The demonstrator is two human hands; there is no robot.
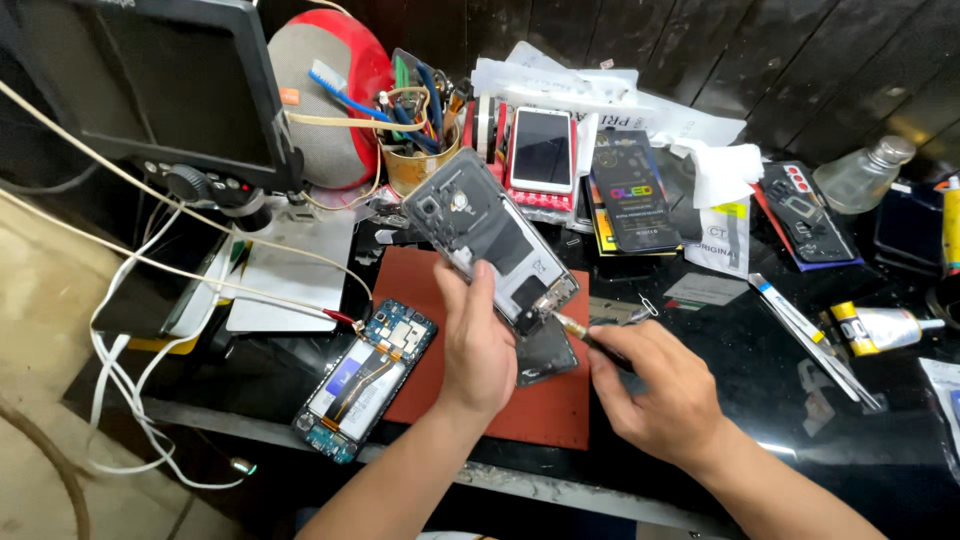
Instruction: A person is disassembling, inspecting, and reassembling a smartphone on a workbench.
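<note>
Two hands work: left hand (478, 345) clamps a phone frame (492, 238) tilted, right hand (655, 392) pinches a screwdriver (583, 334) whose tip should sit squarely beyond the fingertips.

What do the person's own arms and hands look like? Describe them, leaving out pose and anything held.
Both the left hand and the right hand are bare: no gloves, rings, watch or wristbands show. The forearms are uncovered to the frame's bottom edge, with no sleeve in view.

left hand (478, 345) gripping, right hand (655, 385) pinching
</note>
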